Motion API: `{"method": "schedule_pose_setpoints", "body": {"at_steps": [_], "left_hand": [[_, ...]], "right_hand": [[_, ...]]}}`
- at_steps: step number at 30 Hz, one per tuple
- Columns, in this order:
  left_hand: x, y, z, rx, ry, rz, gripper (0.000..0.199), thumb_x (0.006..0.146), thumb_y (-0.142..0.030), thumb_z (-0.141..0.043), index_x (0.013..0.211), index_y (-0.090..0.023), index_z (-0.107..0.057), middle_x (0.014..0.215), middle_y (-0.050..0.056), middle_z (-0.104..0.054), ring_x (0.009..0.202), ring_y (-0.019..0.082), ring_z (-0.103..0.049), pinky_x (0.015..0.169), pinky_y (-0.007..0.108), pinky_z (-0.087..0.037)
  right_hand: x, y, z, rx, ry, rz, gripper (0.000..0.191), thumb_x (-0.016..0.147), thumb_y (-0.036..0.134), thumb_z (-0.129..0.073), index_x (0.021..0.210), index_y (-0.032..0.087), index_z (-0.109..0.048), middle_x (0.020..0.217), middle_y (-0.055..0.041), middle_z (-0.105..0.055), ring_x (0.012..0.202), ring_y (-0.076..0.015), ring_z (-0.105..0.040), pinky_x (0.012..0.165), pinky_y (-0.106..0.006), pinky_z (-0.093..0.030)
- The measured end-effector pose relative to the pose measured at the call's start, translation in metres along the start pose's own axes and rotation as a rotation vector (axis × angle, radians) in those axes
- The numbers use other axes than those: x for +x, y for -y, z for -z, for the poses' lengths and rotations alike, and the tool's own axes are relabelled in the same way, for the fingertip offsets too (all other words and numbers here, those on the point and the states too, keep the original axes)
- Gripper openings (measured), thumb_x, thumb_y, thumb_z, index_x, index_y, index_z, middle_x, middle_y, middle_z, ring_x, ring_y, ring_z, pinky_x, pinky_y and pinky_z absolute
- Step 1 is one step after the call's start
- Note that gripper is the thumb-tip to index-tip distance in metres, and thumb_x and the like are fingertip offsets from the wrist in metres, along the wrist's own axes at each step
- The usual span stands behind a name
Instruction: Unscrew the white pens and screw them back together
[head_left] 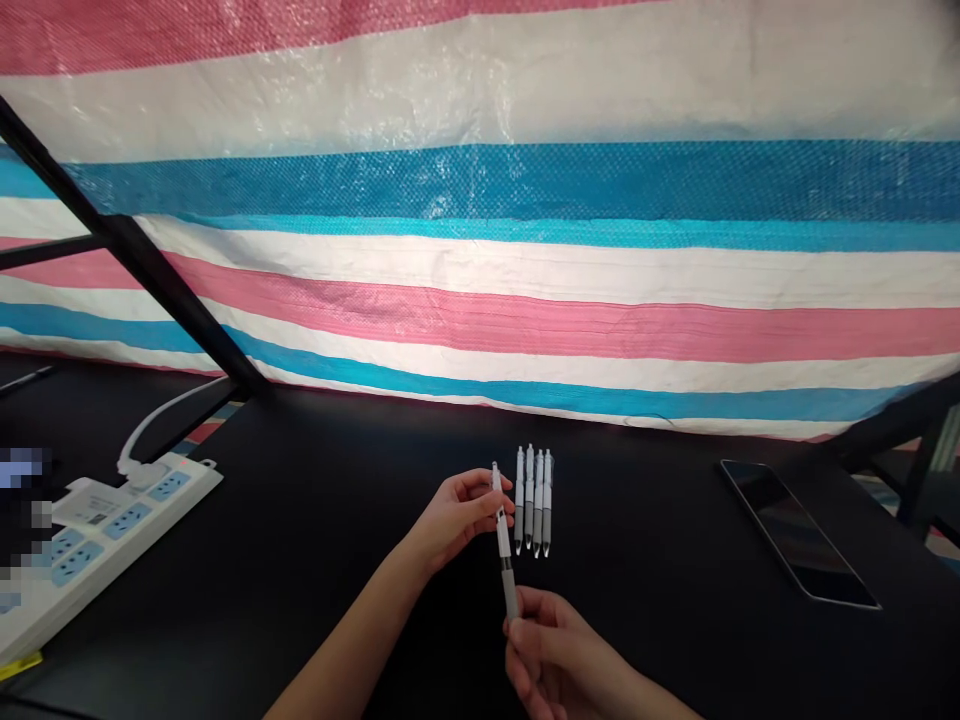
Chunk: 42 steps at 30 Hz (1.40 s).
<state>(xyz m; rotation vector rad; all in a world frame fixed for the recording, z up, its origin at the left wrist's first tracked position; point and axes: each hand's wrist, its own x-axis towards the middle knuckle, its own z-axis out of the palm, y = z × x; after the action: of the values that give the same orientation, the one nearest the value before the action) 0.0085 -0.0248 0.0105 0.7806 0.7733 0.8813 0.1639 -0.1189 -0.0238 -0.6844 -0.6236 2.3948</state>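
Note:
A white pen with a grey grip (504, 542) is held between both hands, slanting with its clicker end up and away from me. My left hand (457, 520) pinches the white upper barrel near the clip. Lower down, my right hand (553, 648) is closed around the grey grip, and its fingers hide the tip. A short, darker see-through section shows between the white barrel and the grip. Just right of my left hand, several similar white and grey pens (533, 500) lie side by side on the black table (637, 570), tips toward me.
At the left lies a white power strip (196, 482) with blue sockets and a plugged-in white cable (161, 410). A dark phone (799, 535) rests at the right. Behind the table hangs a striped tarp (480, 330), with a black metal bar (180, 285) slanting across the left.

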Motion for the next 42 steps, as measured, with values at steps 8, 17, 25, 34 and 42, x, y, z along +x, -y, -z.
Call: {"method": "schedule_pose_setpoints", "body": {"at_steps": [8, 17, 25, 34, 42], "left_hand": [[0.005, -0.003, 0.011, -0.100, -0.217, -0.133, 0.026, 0.064, -0.025, -0.079, 0.083, -0.013, -0.067, 0.069, 0.003, -0.067, 0.061, 0.011, -0.063, 0.060, 0.018, -0.051], [0.010, -0.013, 0.025, -0.212, -0.365, -0.205, 0.029, 0.061, -0.029, -0.082, 0.083, -0.014, -0.068, 0.069, 0.002, -0.067, 0.061, 0.009, -0.063, 0.056, 0.015, -0.051], [0.006, -0.005, 0.016, -0.137, -0.213, -0.133, 0.023, 0.066, -0.026, -0.078, 0.081, -0.013, -0.066, 0.068, 0.002, -0.065, 0.059, 0.009, -0.062, 0.059, 0.017, -0.051], [-0.004, -0.001, -0.002, 0.102, 0.096, 0.017, 0.017, 0.071, -0.023, -0.073, 0.077, -0.014, -0.061, 0.069, 0.004, -0.064, 0.063, 0.013, -0.062, 0.062, 0.023, -0.051], [-0.003, -0.004, 0.004, 0.066, 0.109, -0.005, 0.019, 0.071, -0.025, -0.074, 0.080, -0.013, -0.062, 0.072, 0.006, -0.065, 0.065, 0.015, -0.063, 0.065, 0.026, -0.051]], "right_hand": [[-0.003, 0.005, -0.008, -0.038, -0.009, -0.066, 0.030, 0.072, 0.031, -0.067, 0.075, 0.019, -0.040, 0.049, 0.0025, -0.058, 0.029, -0.0039, -0.041, 0.028, -0.011, -0.025], [-0.003, 0.000, -0.007, -0.080, -0.010, -0.051, 0.034, 0.065, 0.025, -0.074, 0.072, 0.017, -0.042, 0.047, 0.0020, -0.057, 0.039, -0.0067, -0.050, 0.036, -0.012, -0.032], [-0.004, 0.003, -0.008, -0.071, 0.001, -0.063, 0.031, 0.069, 0.029, -0.071, 0.073, 0.017, -0.043, 0.050, -0.0002, -0.060, 0.034, -0.0052, -0.047, 0.033, -0.012, -0.030], [-0.001, 0.000, -0.004, 0.011, 0.007, -0.018, 0.035, 0.074, 0.035, -0.070, 0.079, 0.019, -0.039, 0.054, 0.0035, -0.057, 0.032, -0.0025, -0.038, 0.035, -0.015, -0.023], [-0.001, 0.000, -0.010, 0.100, -0.039, 0.021, 0.032, 0.076, 0.040, -0.068, 0.077, 0.015, -0.048, 0.055, 0.0030, -0.053, 0.038, -0.0027, -0.035, 0.043, -0.020, -0.022]]}}
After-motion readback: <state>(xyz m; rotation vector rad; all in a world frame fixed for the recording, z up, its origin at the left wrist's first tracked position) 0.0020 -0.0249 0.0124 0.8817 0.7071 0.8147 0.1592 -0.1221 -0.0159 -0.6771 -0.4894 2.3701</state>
